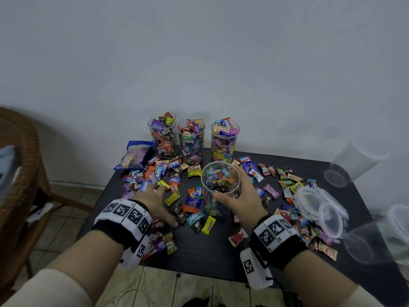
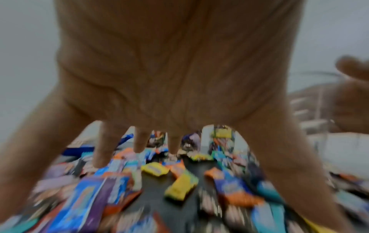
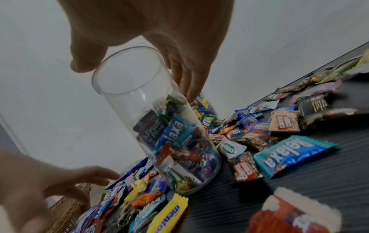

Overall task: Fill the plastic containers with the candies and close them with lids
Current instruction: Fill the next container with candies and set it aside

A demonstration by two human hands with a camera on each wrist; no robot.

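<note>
Three filled containers (image 1: 192,140) are standing unlidded along the dark tabletop's (image 1: 217,247) far edge while a person's right hand (image 1: 244,199) is gripping a fourth, part-filled container (image 1: 219,187) mid-tabletop; lids (image 1: 321,204) are waiting near the right edge, and the left hand's (image 1: 155,196) spread, empty fingers (image 2: 140,140) are reaching over loose candies (image 1: 194,204).

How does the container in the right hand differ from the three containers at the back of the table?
The held container is only partly filled; the three back containers are heaped to their rims. The right hand holds the first near the table's middle; the back ones stand untouched by the wall. All are clear, lidless and hold wrapped candies.
</note>
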